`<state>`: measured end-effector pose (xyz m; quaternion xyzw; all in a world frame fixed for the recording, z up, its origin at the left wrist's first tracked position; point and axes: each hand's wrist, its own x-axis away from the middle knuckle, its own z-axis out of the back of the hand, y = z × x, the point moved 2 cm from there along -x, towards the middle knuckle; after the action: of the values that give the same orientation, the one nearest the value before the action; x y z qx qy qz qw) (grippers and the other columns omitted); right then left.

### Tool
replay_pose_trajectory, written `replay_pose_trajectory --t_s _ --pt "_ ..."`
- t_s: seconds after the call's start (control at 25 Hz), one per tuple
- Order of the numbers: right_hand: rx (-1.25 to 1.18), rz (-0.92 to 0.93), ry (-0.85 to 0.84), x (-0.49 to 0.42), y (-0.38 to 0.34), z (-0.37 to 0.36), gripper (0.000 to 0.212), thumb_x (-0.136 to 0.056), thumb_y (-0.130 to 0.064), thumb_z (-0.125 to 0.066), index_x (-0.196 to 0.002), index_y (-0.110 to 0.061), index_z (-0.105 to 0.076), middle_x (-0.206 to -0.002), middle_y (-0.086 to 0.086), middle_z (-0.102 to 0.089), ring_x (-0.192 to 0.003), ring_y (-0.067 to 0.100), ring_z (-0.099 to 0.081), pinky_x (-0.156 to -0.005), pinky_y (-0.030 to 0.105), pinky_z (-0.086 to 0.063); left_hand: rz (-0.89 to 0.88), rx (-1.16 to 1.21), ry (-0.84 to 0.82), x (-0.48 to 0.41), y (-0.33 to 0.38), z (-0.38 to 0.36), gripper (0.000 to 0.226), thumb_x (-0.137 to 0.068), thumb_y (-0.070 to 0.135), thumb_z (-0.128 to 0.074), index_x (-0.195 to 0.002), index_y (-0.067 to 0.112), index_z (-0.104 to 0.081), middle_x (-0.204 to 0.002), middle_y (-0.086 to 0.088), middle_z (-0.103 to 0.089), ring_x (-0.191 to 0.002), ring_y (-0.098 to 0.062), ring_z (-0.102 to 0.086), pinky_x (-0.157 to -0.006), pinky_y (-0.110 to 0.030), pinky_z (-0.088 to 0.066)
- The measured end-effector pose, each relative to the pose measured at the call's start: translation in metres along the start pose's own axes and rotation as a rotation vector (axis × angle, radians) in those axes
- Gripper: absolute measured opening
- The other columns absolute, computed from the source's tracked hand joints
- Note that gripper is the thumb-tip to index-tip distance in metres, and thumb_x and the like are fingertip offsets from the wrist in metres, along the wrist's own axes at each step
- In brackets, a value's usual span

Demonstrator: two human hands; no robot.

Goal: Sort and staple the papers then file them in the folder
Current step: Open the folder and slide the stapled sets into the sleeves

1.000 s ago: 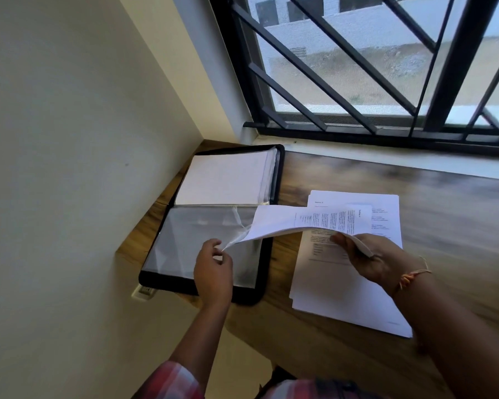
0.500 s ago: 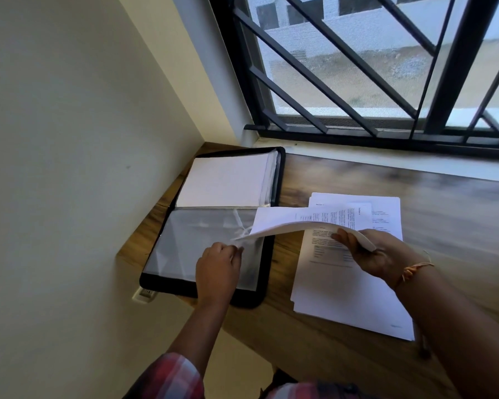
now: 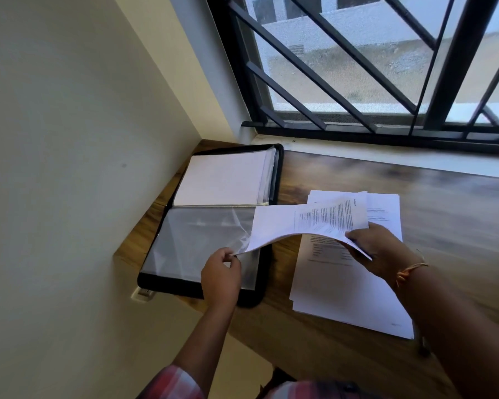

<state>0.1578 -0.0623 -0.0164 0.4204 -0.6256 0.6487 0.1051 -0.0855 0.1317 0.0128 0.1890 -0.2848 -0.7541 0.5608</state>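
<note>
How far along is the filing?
Done: the folder lies open, its far half already holding filled sleeves. In hand: the right hand grips a set of printed sheets while the left hand pinches open the near clear sleeve. Left: the paper stack on the table is unfiled; whether the held set is stapled is unclear.

The right hand (image 3: 382,251) holds a paper set (image 3: 306,226) over the open folder (image 3: 213,220); the left hand (image 3: 220,276) pinches the folder's clear sleeve (image 3: 196,243).
</note>
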Motion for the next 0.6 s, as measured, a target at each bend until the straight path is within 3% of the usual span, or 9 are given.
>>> replay_pose_trajectory --t_s 0.08,0.16,0.32,0.44,0.52,0.6 --pt "0.114 0.112 0.037 -0.002 0.005 0.000 0.029 -0.097 0.007 -0.048 -0.120 -0.004 -0.063 -0.098 0.013 -0.068 -0.090 0.031 -0.065 -0.082 0.043 -0.056 -0.091 -0.057 0.027 0.008 0.001 0.002 0.022 -0.098 0.019 -0.059 -0.118 0.024 -0.066 -0.106 0.009 -0.067 -0.092 -0.017 -0.066 -0.068 -0.026 -0.046" --pt "0.191 0.188 0.043 -0.003 0.009 0.000 0.034 -0.097 0.006 -0.049 -0.124 -0.006 -0.065 -0.109 0.011 -0.071 -0.097 0.029 -0.066 -0.092 0.041 -0.054 -0.212 -0.145 0.047 0.014 -0.001 0.002 0.020 -0.098 0.014 -0.058 -0.114 0.022 -0.068 -0.101 0.007 -0.067 -0.086 -0.014 -0.063 -0.063 -0.025 -0.043" --pt "0.158 0.215 -0.009 0.001 0.009 0.002 0.036 -0.099 0.006 -0.049 -0.123 -0.014 -0.063 -0.111 0.006 -0.070 -0.090 0.016 -0.069 -0.073 0.028 -0.054 -0.315 -0.258 -0.013 0.020 -0.013 -0.001 0.020 -0.096 0.006 -0.062 -0.109 0.008 -0.076 -0.108 -0.003 -0.071 -0.100 -0.018 -0.065 -0.082 -0.019 -0.043" --pt "0.143 0.221 -0.026 0.002 0.016 0.002 0.034 -0.100 0.005 -0.050 -0.127 -0.009 -0.064 -0.111 0.007 -0.070 -0.092 0.020 -0.070 -0.081 0.034 -0.053 -0.228 -0.213 -0.046 0.026 -0.020 -0.004 0.023 -0.098 0.010 -0.061 -0.117 0.007 -0.074 -0.121 -0.001 -0.067 -0.103 -0.009 -0.060 -0.086 -0.008 -0.037" --pt "0.135 0.183 -0.068 0.001 0.026 0.002 0.031 -0.101 0.002 -0.052 -0.129 -0.007 -0.062 -0.112 0.008 -0.073 -0.095 0.027 -0.073 -0.083 0.040 -0.058 -0.150 -0.143 -0.055 0.029 -0.023 -0.006 0.024 -0.099 0.013 -0.061 -0.119 0.009 -0.073 -0.122 0.004 -0.062 -0.092 0.002 -0.055 -0.071 0.002 -0.036" --pt "0.110 0.119 -0.117 0.001 0.035 0.002 0.032 -0.102 -0.003 -0.055 -0.133 -0.009 -0.060 -0.112 0.009 -0.075 -0.096 0.032 -0.075 -0.082 0.047 -0.061 -0.095 -0.076 -0.072 0.029 -0.026 -0.008 0.022 -0.097 0.015 -0.063 -0.117 0.013 -0.072 -0.117 0.006 -0.063 -0.084 0.003 -0.056 -0.064 0.000 -0.040"
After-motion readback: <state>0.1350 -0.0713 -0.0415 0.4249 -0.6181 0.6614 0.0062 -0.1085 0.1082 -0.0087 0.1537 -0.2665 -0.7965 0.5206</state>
